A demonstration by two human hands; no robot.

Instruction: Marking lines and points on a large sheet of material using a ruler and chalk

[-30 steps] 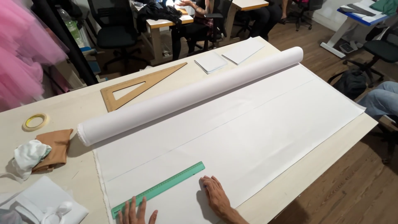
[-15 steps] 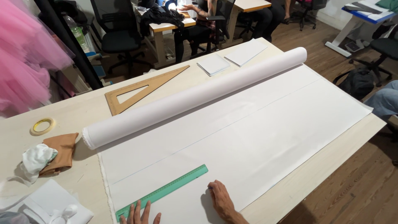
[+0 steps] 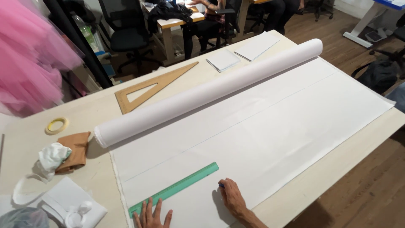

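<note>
White fabric point(image 3: 270, 126) lies unrolled over the table, its rolled bolt point(image 3: 202, 95) along the far edge. A green ruler point(image 3: 175, 188) rests on the fabric near me. My left hand point(image 3: 151, 216) presses flat on the ruler's near end, fingers spread. My right hand point(image 3: 231, 197) rests on the fabric to the right of the ruler and holds a small blue-tipped marking tool point(image 3: 220, 185) against the cloth.
A wooden set square point(image 3: 154, 87) lies beyond the bolt. A tape ring point(image 3: 56, 125), a tan cloth point(image 3: 76, 150) and white scraps point(image 3: 69, 202) sit at the left. Two folded white pieces point(image 3: 242, 52) lie at the far side. Pink tulle point(image 3: 29, 63) hangs at the left. Chairs and seated people are beyond.
The view has drifted slightly, so everything sits a little higher and further right in frame. Both hands stay near the ruler; more of them shows now.
</note>
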